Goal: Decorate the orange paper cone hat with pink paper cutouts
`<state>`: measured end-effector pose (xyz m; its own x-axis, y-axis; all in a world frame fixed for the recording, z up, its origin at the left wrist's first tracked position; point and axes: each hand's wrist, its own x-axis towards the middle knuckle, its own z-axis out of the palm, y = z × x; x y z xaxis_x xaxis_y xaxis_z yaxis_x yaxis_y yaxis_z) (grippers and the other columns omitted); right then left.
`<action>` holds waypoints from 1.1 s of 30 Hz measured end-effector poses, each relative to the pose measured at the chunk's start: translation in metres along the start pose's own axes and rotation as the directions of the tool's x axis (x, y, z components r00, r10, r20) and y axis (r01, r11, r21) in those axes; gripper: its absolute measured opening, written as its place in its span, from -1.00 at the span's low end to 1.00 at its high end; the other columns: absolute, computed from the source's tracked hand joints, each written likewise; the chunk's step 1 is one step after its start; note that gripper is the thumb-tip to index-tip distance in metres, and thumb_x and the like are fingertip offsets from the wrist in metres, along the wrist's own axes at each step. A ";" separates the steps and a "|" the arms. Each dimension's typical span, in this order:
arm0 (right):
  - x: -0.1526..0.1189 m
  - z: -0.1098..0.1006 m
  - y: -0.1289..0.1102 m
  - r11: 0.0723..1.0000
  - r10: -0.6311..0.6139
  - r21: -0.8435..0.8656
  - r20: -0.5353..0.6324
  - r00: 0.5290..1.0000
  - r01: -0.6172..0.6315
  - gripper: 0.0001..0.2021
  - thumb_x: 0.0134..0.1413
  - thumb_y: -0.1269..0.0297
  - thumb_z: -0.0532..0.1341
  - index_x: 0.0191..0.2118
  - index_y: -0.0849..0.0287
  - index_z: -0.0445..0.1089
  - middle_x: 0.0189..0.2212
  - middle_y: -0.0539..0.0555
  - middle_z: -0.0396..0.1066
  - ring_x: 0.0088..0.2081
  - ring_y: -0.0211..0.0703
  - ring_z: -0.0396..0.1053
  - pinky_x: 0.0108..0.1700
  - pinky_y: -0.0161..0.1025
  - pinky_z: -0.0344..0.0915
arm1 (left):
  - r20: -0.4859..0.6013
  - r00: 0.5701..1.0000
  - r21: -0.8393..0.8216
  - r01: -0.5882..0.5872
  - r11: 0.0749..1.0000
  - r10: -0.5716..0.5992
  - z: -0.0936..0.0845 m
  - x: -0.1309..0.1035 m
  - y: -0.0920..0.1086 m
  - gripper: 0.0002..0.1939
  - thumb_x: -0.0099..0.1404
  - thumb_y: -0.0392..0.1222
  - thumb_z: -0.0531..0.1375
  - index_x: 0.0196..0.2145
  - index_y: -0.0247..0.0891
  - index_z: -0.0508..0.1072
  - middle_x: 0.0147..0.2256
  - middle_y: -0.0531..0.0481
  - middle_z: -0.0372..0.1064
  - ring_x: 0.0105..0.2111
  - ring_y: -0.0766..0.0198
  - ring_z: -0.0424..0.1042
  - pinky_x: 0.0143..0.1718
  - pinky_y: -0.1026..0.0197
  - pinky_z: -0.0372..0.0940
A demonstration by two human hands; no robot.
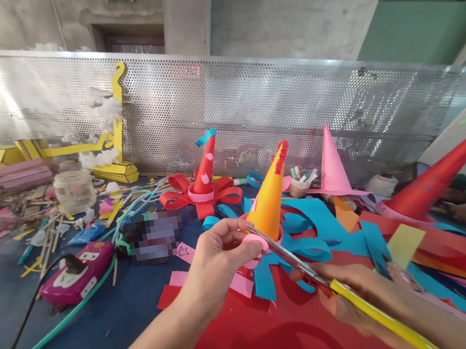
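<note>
Between its thumb and fingers, my left hand [223, 253] pinches a small pink paper piece [256, 244] near the middle of the view. Scissors with metal blades [288, 257] are held in my right hand [349, 292], their tips at the edge of the pink piece. A yellow strip [381, 316] runs from the scissors toward the lower right. Just behind my hands stands a yellow-orange paper cone [268, 198] with blue paper loops [315, 247] around its base. Red paper [260, 347] lies below my hands.
A red cone with loops [206, 173], a pink cone [333, 167] and a long red cone [441, 177] stand behind. At left are a purple power strip [78, 275], a green cable [53, 327] and a clear jar [75, 190]. A perforated metal screen [168, 102] borders the table.
</note>
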<state>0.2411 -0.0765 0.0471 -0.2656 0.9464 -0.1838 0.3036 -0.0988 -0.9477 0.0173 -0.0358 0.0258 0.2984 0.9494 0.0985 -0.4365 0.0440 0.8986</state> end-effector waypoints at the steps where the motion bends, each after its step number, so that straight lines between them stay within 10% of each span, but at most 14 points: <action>1: 0.000 -0.001 -0.001 1.000 0.024 0.008 0.008 1.000 -0.024 -0.62 -0.04 -0.08 0.32 -0.16 0.04 0.53 -0.69 -0.05 0.17 -0.61 -0.17 0.27 -0.55 -0.29 0.26 | 0.004 1.000 0.000 -0.002 1.000 0.002 0.000 0.000 0.000 -0.76 0.06 -0.30 0.37 -0.30 -0.30 0.44 -0.46 0.06 0.51 -0.46 0.43 0.43 -0.38 0.38 0.30; 10: -0.014 0.000 0.004 0.992 0.090 -0.082 -0.114 0.989 -0.100 -0.36 -0.39 -0.23 0.44 -0.10 -0.04 0.55 -0.42 0.04 0.41 -0.35 -0.09 0.36 -0.38 -0.33 0.37 | -0.014 1.000 0.010 0.020 1.000 -0.020 -0.001 0.000 0.002 -0.83 0.09 -0.26 0.35 -0.49 -0.33 0.42 -0.48 0.02 0.46 -0.49 0.47 0.36 -0.44 0.42 0.25; 19: -0.008 -0.006 0.000 0.992 0.117 -0.042 -0.014 0.993 -0.118 -0.58 -0.15 -0.11 0.39 -0.22 0.08 0.56 -0.54 -0.01 0.33 -0.34 -0.13 0.40 -0.14 -0.27 0.42 | -0.042 0.998 -0.092 0.051 0.995 -0.055 0.000 0.001 0.002 -0.76 -0.01 -0.29 0.40 -0.46 -0.33 0.39 -0.51 0.03 0.44 -0.53 0.46 0.34 -0.48 0.42 0.22; 33: 0.002 0.002 0.005 0.923 0.307 0.250 -0.027 0.951 -0.291 -0.64 -0.26 0.05 0.48 -0.31 0.15 0.57 -0.64 -0.13 0.09 -0.59 -0.40 0.08 -0.47 -0.44 0.23 | -0.032 0.999 -0.021 -0.005 1.000 0.004 -0.001 0.001 -0.001 -0.77 0.02 -0.32 0.37 -0.41 -0.29 0.37 -0.47 0.02 0.49 -0.46 0.41 0.41 -0.43 0.37 0.23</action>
<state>0.2398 -0.0756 0.0416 -0.1344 0.8784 -0.4587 0.1286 -0.4435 -0.8870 0.0171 -0.0350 0.0243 0.2694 0.9589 0.0886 -0.4561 0.0460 0.8888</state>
